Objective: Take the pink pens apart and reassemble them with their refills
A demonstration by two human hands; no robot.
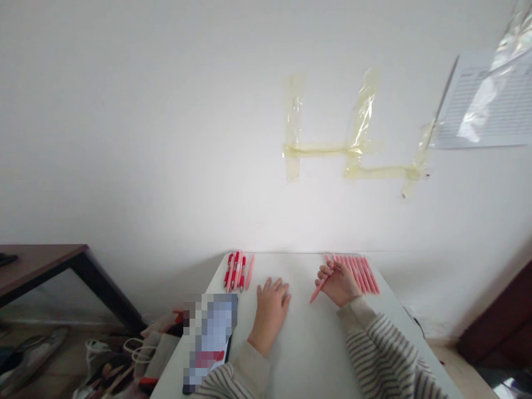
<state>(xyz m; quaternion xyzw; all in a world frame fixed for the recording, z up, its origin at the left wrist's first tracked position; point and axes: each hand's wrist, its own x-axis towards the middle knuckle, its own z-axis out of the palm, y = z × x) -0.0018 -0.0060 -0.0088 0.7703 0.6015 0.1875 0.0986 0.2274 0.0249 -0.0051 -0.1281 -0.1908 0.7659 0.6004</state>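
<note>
My right hand (338, 282) holds a pink pen (317, 291), tilted with one end pointing down and left toward the tabletop. Just right of that hand lies a row of several pink pens (361, 272), side by side; the hand hides part of it. Palm down on the white table (307, 354), my left hand (272, 302) has its fingers spread and nothing in them. To its left, at the back, is a group of several red and pink pens (235, 271). A single pink pen (250, 271) lies at that group's right edge.
A phone (214, 343), partly pixelated, lies at the table's left edge. The wall (166, 138) with yellowed tape (320, 149) and a paper sheet (486, 105) rises behind. A brown table (41, 266) stands left; bags (153, 354) sit on the floor below.
</note>
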